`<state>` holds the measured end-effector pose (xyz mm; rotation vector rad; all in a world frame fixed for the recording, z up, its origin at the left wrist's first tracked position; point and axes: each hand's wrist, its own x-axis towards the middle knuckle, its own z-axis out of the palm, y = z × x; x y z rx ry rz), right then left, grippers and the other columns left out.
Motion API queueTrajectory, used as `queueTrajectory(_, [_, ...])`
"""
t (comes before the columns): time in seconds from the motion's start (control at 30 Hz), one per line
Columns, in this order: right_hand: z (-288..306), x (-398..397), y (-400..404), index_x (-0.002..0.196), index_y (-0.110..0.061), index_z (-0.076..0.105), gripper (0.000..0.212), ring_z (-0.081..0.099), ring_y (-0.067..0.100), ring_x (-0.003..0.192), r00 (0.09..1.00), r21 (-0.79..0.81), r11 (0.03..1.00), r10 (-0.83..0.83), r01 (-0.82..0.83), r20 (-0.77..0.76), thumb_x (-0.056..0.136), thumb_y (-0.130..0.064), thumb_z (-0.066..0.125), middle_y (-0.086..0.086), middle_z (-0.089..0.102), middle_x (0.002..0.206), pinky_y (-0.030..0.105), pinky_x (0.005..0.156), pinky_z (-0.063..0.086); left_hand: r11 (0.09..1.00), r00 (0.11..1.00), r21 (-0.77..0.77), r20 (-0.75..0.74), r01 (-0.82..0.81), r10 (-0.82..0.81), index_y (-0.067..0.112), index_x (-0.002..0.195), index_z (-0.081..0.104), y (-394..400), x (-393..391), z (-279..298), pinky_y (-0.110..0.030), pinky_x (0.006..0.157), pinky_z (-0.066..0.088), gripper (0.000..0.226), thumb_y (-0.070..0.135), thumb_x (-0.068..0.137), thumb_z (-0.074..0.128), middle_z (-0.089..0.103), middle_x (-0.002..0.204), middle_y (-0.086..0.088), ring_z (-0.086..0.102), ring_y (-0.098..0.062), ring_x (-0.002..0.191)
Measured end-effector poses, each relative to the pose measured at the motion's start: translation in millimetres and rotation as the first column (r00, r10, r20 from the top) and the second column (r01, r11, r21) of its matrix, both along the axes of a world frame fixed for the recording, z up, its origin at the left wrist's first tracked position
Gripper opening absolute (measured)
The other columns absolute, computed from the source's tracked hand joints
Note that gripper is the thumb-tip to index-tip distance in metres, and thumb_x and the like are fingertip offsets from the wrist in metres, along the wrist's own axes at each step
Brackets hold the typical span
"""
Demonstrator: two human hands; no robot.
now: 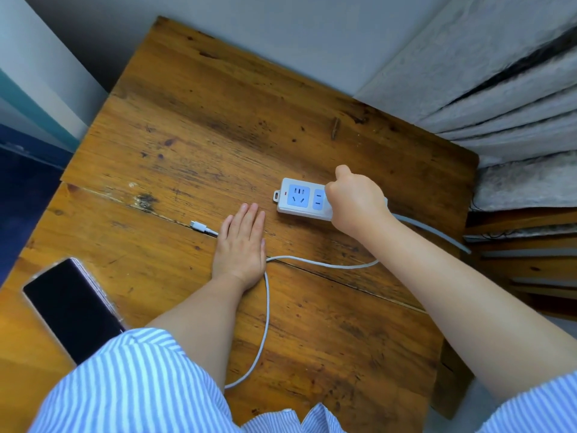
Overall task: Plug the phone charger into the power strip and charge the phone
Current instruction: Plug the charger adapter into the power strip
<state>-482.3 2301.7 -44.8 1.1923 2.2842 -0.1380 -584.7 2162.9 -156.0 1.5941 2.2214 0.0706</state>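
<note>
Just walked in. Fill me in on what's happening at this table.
A person is setting up a phone charge. The right hand is closed over the right end of the white power strip, apparently pushing the charger in. The left hand lies flat on the white cable, its connector still free. The phone lies unplugged at the table's left edge.

left hand (242,246) flat, right hand (354,195) fisted

Worn wood table (203,126), cracked across the middle. Power strip (298,198) near right edge, grey cord (437,231) running off that edge. White cable (267,307) loops mid-table, plug end (199,227) toward left. Phone (70,307) face up, screen dark, at near left corner. Left hand (240,245) lies flat at centre.
</note>
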Motion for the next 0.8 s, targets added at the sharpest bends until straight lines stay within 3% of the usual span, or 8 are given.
queueTrajectory(0.2, [10.8, 0.4, 5.4, 0.111, -0.001, 0.054, 0.038, 0.031, 0.016, 0.05, 0.996, 0.098, 0.992, 0.076, -0.08, 0.05, 0.077, -0.009, 0.068, 0.01, 0.036, 0.081, 0.024, 0.038, 0.026, 0.996, 1.0, 0.089, 0.013, -0.002, 0.0, 0.012, 0.143, 0.017, 9.3, -2.4, 5.4, -0.036, 0.117, 0.005, 0.053, 0.024, 0.094, 0.033, 0.017, 0.155, -0.005, 0.01, -0.019, 0.143])
queueTrajectory(0.37, [31.3, -15.6, 16.7, 0.107, -0.003, 0.057, 0.032, 0.031, 0.021, 0.052, 0.989, 0.174, 0.975, 0.132, -0.142, 0.069, 0.078, -0.009, 0.066, 0.008, 0.027, 0.063, 0.027, 0.042, 0.024, 0.965, 0.976, 0.221, 0.195, -0.14, 0.097, 0.0, 0.133, 0.038, 25.3, -9.2, 30.3, -0.037, 0.115, 0.012, 0.044, 0.008, 0.09, 0.04, 0.036, 0.146, -0.015, 0.026, -0.027, 0.139])
queueTrajectory(0.43, [34.0, -24.4, 15.5, 0.105, -0.004, 0.058, 0.03, 0.039, 0.025, 0.069, 0.982, 0.249, 0.954, 0.141, -0.168, 0.122, 0.078, -0.012, 0.066, 0.011, 0.038, 0.07, 0.033, 0.061, 0.038, 0.947, 0.956, 0.236, 0.249, -0.218, 0.158, -0.002, 0.129, 0.043, 31.6, -16.4, 35.1, -0.038, 0.114, 0.017, 0.043, 0.0, 0.086, 0.043, 0.041, 0.143, -0.018, 0.03, -0.03, 0.136])
queueTrajectory(0.47, [5.8, -22.5, -51.5, 0.103, -0.003, 0.059, 0.027, 0.043, 0.028, 0.079, 0.982, 0.342, 0.921, 0.167, -0.188, 0.091, 0.079, -0.013, 0.064, 0.013, 0.047, 0.08, 0.04, 0.08, 0.041, 0.925, 0.965, 0.31, 0.211, -0.219, 0.157, -0.002, 0.128, 0.044, -32.3, -21.5, 24.0, -0.038, 0.113, 0.019, 0.043, -0.003, 0.085, 0.043, 0.042, 0.141, -0.019, 0.032, -0.03, 0.134])
queueTrajectory(0.53, [-5.1, -27.9, -70.5, 0.099, -0.002, 0.061, 0.022, 0.044, 0.036, 0.106, 0.983, 0.407, 0.894, 0.161, -0.185, 0.091, 0.081, -0.013, 0.06, 0.021, 0.055, 0.105, 0.052, 0.11, 0.022, 0.91, 0.96, 0.344, 0.229, -0.233, 0.159, -0.004, 0.124, 0.048, -40.3, -31.5, 20.7, -0.036, 0.11, 0.023, 0.042, -0.007, 0.082, 0.043, 0.047, 0.136, -0.021, 0.037, -0.032, 0.129])
queueTrajectory(0.57, [-11.6, -26.3, -75.4, 0.098, -0.002, 0.062, 0.02, 0.037, 0.038, 0.119, 0.985, 0.433, 0.886, 0.168, -0.166, 0.034, 0.083, -0.013, 0.058, 0.025, 0.051, 0.118, 0.055, 0.114, 0.011, 0.888, 0.95, 0.374, 0.255, -0.267, 0.179, -0.005, 0.121, 0.05, -40.8, -32.1, 20.3, -0.035, 0.107, 0.025, 0.042, -0.009, 0.08, 0.043, 0.05, 0.131, -0.023, 0.041, -0.034, 0.125])
queueTrajectory(0.67, [-25.4, -18.8, -85.2, 0.102, 0.001, 0.061, 0.022, 0.021, 0.038, 0.135, 0.964, 0.33, 0.931, 0.218, -0.159, -0.152, 0.084, -0.006, 0.052, 0.027, 0.04, 0.136, 0.058, 0.114, 0.002, 0.858, 0.945, 0.421, 0.266, -0.293, 0.192, -0.008, 0.111, 0.057, -42.3, -31.1, 28.0, -0.039, 0.098, 0.035, 0.037, -0.012, 0.077, 0.043, 0.059, 0.118, -0.027, 0.05, -0.038, 0.113])
queueTrajectory(0.8, [-56.6, -17.6, -122.5, 0.103, 0.003, 0.058, 0.025, 0.042, 0.033, 0.119, 0.92, 0.087, 0.982, 0.186, -0.166, -0.346, 0.085, -0.005, 0.043, 0.022, 0.057, 0.117, 0.043, 0.105, 0.029, 0.875, 0.951, 0.396, 0.244, -0.277, 0.19, -0.007, 0.105, 0.06, -58.0, -31.5, 24.8, -0.041, 0.091, 0.038, 0.031, -0.011, 0.078, 0.046, 0.062, 0.109, -0.027, 0.053, -0.04, 0.105])
